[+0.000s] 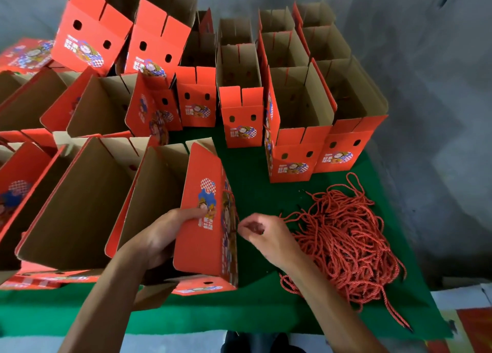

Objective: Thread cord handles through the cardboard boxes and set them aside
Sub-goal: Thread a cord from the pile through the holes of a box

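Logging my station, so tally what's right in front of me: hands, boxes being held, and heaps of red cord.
Hands: 2, left hand and right hand
Boxes being held: 1
Heaps of red cord: 1
Total: 4

Small packing workshop: green-covered bench (pixel 255 310) crowded with identical red printed cardboard boxes (pixel 292 150), bulk cord pile (pixel 346 240), bare grey wall (pixel 431 86).

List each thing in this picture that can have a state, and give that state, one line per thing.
held box: upright, top open, one cord at its side.
left hand: grips the held box.
right hand: pinches a cord.
cord pile: loose and tangled on the green cloth.
boxes behind: upright, flaps open.
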Action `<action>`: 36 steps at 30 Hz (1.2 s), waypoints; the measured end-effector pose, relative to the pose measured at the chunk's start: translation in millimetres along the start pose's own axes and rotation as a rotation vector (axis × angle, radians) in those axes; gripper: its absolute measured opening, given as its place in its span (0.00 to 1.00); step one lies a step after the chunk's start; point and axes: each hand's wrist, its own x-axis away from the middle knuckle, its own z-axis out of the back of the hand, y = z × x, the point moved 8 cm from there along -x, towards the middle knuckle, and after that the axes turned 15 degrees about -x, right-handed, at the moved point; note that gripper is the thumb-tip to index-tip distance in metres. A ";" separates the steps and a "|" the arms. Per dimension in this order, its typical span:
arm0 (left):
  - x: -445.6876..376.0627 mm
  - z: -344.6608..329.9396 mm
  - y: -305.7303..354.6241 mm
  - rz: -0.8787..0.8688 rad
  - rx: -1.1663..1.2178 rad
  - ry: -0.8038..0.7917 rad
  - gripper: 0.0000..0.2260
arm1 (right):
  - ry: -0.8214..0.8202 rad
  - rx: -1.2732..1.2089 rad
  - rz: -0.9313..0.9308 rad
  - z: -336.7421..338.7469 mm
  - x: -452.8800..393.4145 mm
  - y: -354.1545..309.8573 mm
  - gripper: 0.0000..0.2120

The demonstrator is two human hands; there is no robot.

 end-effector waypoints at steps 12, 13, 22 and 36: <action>-2.7 3.6 -4.5 0.002 0.033 -0.009 0.21 | -0.017 0.003 0.070 -22.4 9.5 -15.6 0.07; -2.5 2.2 -4.2 0.006 0.024 -0.008 0.21 | -0.009 0.050 0.100 -21.4 9.6 -18.8 0.07; -2.5 -9.9 0.3 -0.012 -0.010 -0.030 0.26 | -0.055 0.191 0.166 -30.4 11.5 -23.6 0.07; -0.1 -54.3 7.6 -0.146 -0.568 -0.007 0.04 | 0.025 -0.481 -0.120 -14.0 -4.8 39.6 0.06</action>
